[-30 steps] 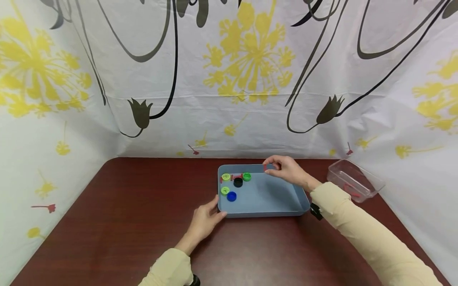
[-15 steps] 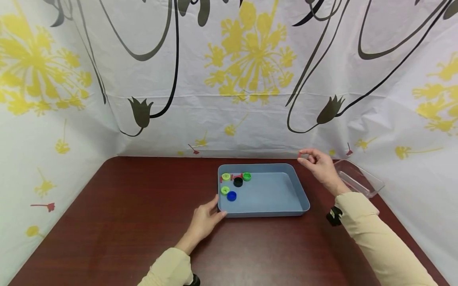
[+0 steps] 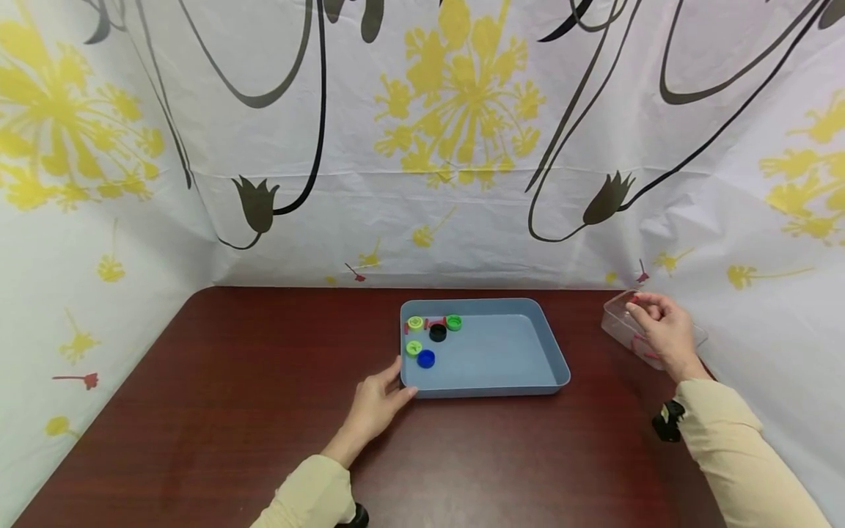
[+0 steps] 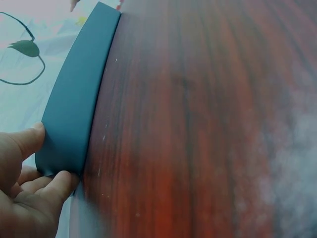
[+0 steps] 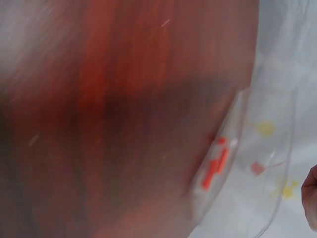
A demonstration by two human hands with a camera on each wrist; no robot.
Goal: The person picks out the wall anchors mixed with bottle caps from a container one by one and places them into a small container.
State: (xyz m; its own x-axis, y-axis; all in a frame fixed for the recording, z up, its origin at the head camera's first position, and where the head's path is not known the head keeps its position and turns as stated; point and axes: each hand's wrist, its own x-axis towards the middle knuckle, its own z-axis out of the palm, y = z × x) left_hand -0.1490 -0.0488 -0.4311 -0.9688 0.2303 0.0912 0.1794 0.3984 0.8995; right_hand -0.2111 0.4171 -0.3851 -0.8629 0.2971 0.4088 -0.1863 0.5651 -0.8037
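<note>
My left hand (image 3: 371, 411) holds the near left corner of a blue-grey tray (image 3: 502, 392), thumb and fingers against its outer walls. The left wrist view shows the same hand (image 4: 29, 183) with fingers bent round the end of the tray wall (image 4: 74, 104). Over the clear plastic box (image 3: 614, 328) at the back right, my right hand (image 3: 667, 334) pinches a small red piece (image 3: 636, 298) between thumb and fingertips. More red pieces (image 5: 216, 166) lie in that box. In the right wrist view only an edge of the hand (image 5: 310, 198) shows.
At the tray's left end lie two yellow-green wheel-like discs (image 3: 414, 323), a green one (image 3: 453, 323), a black one (image 3: 438, 333), a blue one (image 3: 425, 358) and red pieces (image 3: 436, 323). A patterned white cloth (image 3: 455, 235) hangs behind the dark red table (image 3: 277, 367).
My right hand has moved right from over the tray to over the clear box, a small red piece still pinched in it. My left hand has stayed at the tray corner.
</note>
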